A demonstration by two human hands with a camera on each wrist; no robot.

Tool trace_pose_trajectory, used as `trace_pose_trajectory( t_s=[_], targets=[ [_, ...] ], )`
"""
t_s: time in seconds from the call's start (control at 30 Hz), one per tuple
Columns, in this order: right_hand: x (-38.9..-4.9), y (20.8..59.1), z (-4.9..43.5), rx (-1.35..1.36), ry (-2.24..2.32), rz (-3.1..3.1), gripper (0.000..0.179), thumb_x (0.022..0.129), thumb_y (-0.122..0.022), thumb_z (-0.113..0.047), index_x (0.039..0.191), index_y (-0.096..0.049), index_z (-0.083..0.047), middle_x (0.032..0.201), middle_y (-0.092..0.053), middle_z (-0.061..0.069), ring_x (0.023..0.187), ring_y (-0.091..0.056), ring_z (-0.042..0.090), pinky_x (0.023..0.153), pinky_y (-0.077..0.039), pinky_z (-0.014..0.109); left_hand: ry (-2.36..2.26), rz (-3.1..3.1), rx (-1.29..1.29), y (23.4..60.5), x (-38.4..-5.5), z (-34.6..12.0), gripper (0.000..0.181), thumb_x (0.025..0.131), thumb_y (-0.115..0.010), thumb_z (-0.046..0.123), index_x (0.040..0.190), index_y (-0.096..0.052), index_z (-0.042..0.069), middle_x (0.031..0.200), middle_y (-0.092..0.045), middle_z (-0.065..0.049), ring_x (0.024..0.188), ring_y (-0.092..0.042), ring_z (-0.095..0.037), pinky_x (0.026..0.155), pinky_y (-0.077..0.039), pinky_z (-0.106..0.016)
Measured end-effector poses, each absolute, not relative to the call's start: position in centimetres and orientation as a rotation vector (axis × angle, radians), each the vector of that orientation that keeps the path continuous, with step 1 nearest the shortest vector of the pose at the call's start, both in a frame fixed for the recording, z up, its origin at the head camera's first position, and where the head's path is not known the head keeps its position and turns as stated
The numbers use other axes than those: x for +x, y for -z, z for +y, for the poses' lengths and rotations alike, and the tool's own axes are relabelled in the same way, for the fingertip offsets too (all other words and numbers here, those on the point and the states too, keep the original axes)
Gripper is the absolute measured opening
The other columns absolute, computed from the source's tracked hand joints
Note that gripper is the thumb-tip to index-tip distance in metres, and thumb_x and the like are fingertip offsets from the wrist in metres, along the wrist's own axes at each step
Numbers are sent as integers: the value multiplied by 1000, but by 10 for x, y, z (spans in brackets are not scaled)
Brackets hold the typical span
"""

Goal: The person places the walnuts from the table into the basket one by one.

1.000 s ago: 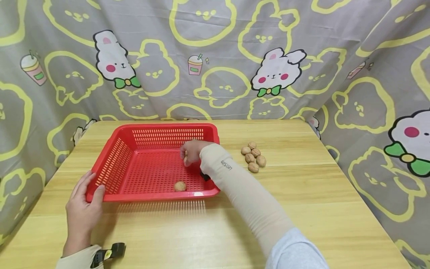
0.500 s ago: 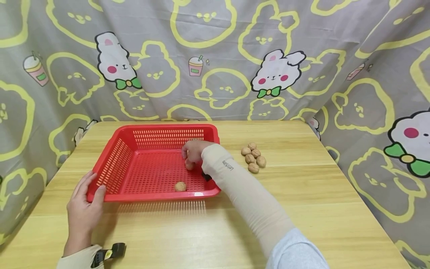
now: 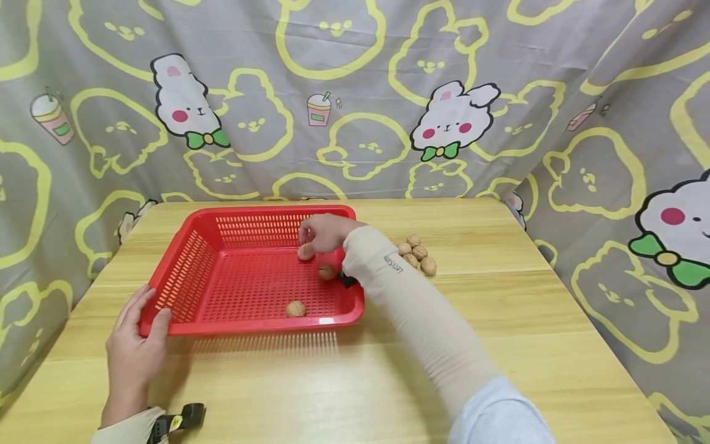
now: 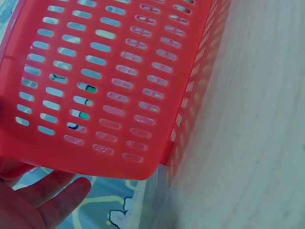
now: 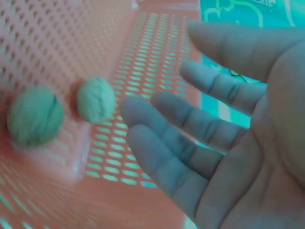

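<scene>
The right hand [image 3: 327, 233] is held over the right part of the basket [image 3: 238, 325], its fingers parted and loosely bent, with nothing between them in the right wrist view. A second ago a walnut showed in its fingertips; now the hand sits a little higher and further right, and the near walnut [image 3: 326, 271] lies loose beneath it, toward the basket's right end. It is blurred, so it may be rolling, and whether it touches the wall I cannot tell. It appears to have just been let go, which would make this drop complete and leave the hand free. The left hand [image 3: 135, 348] grips the basket's near left corner, thumb over the rim and fingers along the outside, where it was before; this probably keeps the basket steady. The other walnut [image 3: 296, 308] rests by the near wall, so at least two are inside. Beyond the sleeve [image 3: 413, 317], which now covers part of it, the walnut pile [image 3: 420, 252] sits on the desk [image 3: 516, 345], to the right of the basket and apart from it; at least five nuts show there. Patterned cloth [image 3: 366, 68] hangs behind.
</scene>
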State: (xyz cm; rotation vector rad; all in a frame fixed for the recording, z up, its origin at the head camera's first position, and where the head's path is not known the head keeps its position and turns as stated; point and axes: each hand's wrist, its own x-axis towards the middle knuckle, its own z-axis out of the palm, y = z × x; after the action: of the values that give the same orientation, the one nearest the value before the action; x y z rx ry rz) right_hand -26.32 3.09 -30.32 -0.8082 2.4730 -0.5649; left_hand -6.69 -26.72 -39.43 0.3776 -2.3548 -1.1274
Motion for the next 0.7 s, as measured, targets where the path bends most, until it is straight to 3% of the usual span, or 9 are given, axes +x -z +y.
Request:
trace_pose_trajectory(
  t_s=[0.13, 0.3, 0.47, 0.7],
  targets=[
    [-266, 290, 40, -895, 553, 2521, 29, 92, -67, -29, 114, -60, -12, 106, -60, 3, 97, -56, 17, 81, -48, 30, 1131, -2358, 384, 393, -66, -267, 46, 96, -55, 16, 141, -50, 6, 150, -41, 1, 138, -35, -14, 106, -29, -14],
    [-271, 276, 62, -886, 766, 2544, 31, 93, -65, -21, 119, -59, -5, 105, -62, 7, 92, -62, 21, 78, -52, 30, 1137, -2352, 383, 392, -66, -266, 46, 96, -56, 16, 141, -50, 6, 150, -42, 0, 137, -35, -13, 105, -30, -14],
    [-279, 272, 89, -768, 1029, 2555, 25, 93, -65, -17, 114, -59, -3, 102, -63, 12, 86, -67, 29, 73, -56, 34, 1136, -2351, 385, 392, -66, -266, 46, 96, -56, 16, 141, -50, 6, 150, -42, 1, 137, -35, -14, 104, -31, -14],
    [-287, 280, 128, -663, 1088, 2684, 22, 93, -64, -19, 108, -60, -4, 98, -63, 12, 88, -64, 29, 74, -54, 36, 1132, -2348, 374, 393, -66, -267, 46, 96, -56, 16, 140, -50, 6, 149, -42, 0, 137, -36, -15, 104, -31, -14]
  ],
)
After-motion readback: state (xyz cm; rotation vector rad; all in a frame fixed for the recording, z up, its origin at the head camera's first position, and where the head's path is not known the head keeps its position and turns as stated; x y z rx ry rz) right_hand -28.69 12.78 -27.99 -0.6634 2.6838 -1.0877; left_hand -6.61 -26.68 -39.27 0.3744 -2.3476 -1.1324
